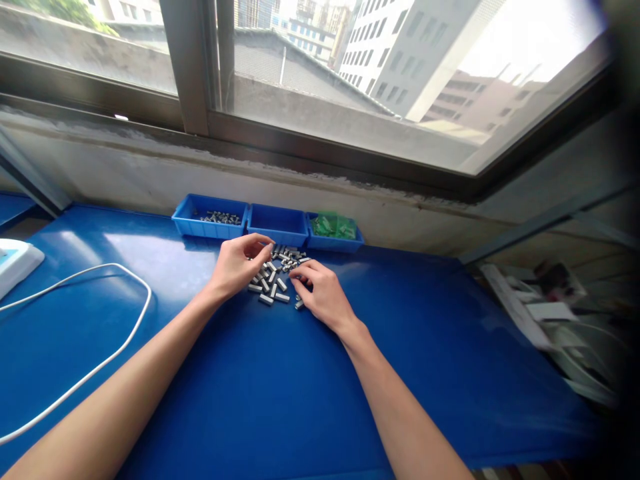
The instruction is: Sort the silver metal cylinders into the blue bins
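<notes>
A loose pile of short silver metal pieces, which look like hex standoffs, lies on the blue tabletop. My left hand is over the pile's left side, thumb and fingertips pinched together; anything between them is too small to make out. At the right side of the pile, my right hand has its fingers curled down with the tips close to the pieces. Its grip is partly hidden, so I cannot see what is in it. Smaller silver pieces lie between the two hands.
Behind the pile stand three joined blue bins: the left bin holds small metal parts, the middle bin shows a bare inside, the right bin holds green bags. A white cable loops on the left near a white device.
</notes>
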### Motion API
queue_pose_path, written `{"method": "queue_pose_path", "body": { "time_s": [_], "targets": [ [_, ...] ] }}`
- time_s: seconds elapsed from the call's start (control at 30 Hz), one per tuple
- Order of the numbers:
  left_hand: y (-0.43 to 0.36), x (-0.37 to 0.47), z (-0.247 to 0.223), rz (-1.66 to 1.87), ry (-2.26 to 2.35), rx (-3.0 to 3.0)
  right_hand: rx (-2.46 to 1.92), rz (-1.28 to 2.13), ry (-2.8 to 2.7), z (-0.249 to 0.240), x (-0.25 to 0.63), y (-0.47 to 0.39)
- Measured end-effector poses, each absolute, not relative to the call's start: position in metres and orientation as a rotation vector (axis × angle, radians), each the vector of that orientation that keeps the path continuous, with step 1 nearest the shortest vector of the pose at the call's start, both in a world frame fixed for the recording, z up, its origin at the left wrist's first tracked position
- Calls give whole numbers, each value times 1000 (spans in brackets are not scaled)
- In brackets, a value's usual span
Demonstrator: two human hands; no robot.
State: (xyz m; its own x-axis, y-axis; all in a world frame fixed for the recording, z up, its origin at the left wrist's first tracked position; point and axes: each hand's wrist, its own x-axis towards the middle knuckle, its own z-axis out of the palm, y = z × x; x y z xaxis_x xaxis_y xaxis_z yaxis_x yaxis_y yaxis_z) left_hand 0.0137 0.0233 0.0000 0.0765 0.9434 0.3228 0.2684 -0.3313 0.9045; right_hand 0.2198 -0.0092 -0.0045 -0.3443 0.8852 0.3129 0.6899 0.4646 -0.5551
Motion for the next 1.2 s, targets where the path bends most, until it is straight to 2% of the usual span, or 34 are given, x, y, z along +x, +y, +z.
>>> {"method": "queue_pose_path", "body": {
  "time_s": [0.3,0.6,0.83,0.97,1.2],
  "targets": [
    [22,14,1,1283,1200,1704,-1336,445,-2044,-1,217,-11],
    [17,18,4,1179,1073,1710,-1162,1108,-1230,-3,215,-3],
    [11,26,3,1088,869,1763,-1060,1403,-929,-1,207,-6],
    [10,27,4,1144,885,1754,-1080,1425,-913,-1,206,-6],
    [15,26,2,1168,911,1638,-1136,1264,-1157,2,207,-8]
  ]
}}
